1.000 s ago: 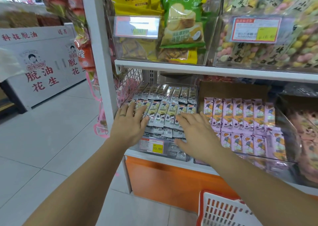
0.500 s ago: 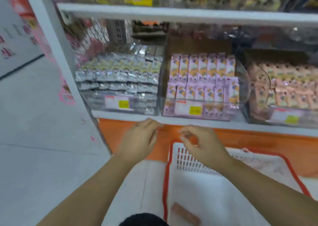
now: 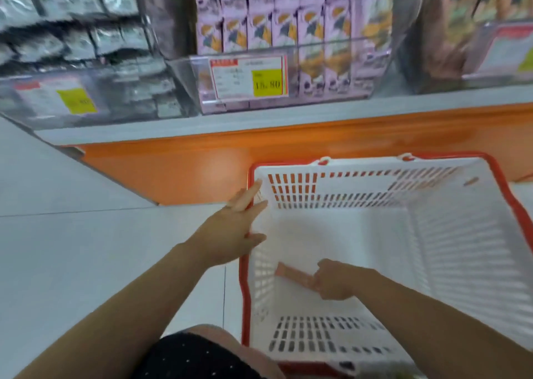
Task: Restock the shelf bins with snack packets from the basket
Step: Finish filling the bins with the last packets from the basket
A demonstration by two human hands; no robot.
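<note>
A white basket with a red rim (image 3: 432,234) stands on the floor in front of the shelf. Inside it, near the left wall, lies a pinkish-orange snack packet (image 3: 292,274). My right hand (image 3: 336,279) is down in the basket and grips the packet's right end. My left hand (image 3: 236,228) rests with straight fingers against the basket's left rim. Above, clear shelf bins hold silver-grey packets (image 3: 78,40), pink packets (image 3: 277,23) and brownish packets (image 3: 461,17).
The shelf's white ledge (image 3: 288,116) and orange base (image 3: 202,162) run across the view just behind the basket. Price tags (image 3: 249,78) hang on the bin fronts. Grey tiled floor (image 3: 72,248) lies to the left. My knee shows at the bottom edge.
Both hands left the silver-grey bin and dropped down. The view tilted down onto the basket. My right hand reached into it and took hold of the packet; my left hand went to the rim.
</note>
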